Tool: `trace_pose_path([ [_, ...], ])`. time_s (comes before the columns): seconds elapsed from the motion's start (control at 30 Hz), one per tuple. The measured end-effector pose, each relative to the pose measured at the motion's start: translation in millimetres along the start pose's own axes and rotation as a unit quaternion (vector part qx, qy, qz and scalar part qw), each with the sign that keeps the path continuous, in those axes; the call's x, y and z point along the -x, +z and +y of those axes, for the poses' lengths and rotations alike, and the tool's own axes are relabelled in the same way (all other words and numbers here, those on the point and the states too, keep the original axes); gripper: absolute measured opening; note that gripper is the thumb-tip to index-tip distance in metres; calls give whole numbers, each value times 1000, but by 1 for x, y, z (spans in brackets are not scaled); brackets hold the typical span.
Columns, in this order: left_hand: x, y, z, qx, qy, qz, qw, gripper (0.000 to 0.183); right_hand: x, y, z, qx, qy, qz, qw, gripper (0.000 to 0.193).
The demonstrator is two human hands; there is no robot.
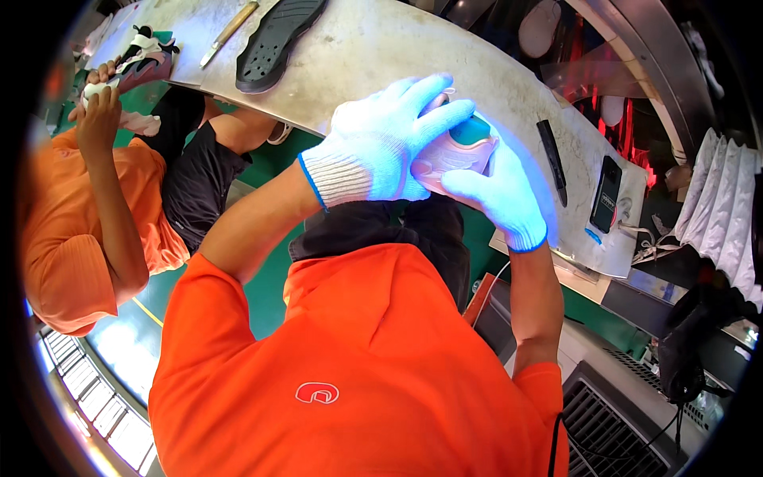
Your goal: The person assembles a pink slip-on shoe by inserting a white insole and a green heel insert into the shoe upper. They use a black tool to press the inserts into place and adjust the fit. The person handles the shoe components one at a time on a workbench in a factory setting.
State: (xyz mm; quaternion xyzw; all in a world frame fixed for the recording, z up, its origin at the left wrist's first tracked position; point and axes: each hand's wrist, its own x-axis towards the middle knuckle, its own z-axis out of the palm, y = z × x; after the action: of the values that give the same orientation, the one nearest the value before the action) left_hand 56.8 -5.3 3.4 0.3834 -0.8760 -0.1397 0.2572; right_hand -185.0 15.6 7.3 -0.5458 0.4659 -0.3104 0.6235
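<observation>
A pale pinkish-white shoe (pixel 450 161) with a teal piece showing in its opening is held between my two gloved hands, close to the near edge of the workbench (pixel 373 52). My left hand (pixel 377 139), in a white knit glove with a blue-edged cuff, grips its left side, fingers reaching over the top. On the opposite side my right hand (pixel 501 195), gloved alike, clasps the shoe with the thumb across its near face. Blue-white light falls on both gloves. The shoe's underside and far end are hidden.
A black shoe sole (pixel 274 48) and a wooden-handled blade (pixel 229 33) lie on the bench's left. To the right are a black pen-like tool (pixel 551 163) and a black phone (pixel 606 193). At left, a co-worker (pixel 87 207) handles a whitish item near another shoe (pixel 147 63).
</observation>
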Motion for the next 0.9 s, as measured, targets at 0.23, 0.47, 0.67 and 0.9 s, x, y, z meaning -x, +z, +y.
trace_pose_path([
  [0.23, -6, 0, 3, -5, -36, -26, 999, 98, 3, 25, 22, 103, -42, 174, 978, 124],
  [0.47, -8, 17, 15, -85, -28, 53, 995, 86, -6, 8, 41, 82, -63, 138, 985, 125],
  [0.67, -4, 35, 13, -133, -6, 93, 987, 80, 1, 18, 49, 69, -89, 188, 976, 122],
  [0.9, -20, 26, 28, -115, -54, 12, 992, 89, -13, 22, 47, 44, -120, 249, 960, 83],
])
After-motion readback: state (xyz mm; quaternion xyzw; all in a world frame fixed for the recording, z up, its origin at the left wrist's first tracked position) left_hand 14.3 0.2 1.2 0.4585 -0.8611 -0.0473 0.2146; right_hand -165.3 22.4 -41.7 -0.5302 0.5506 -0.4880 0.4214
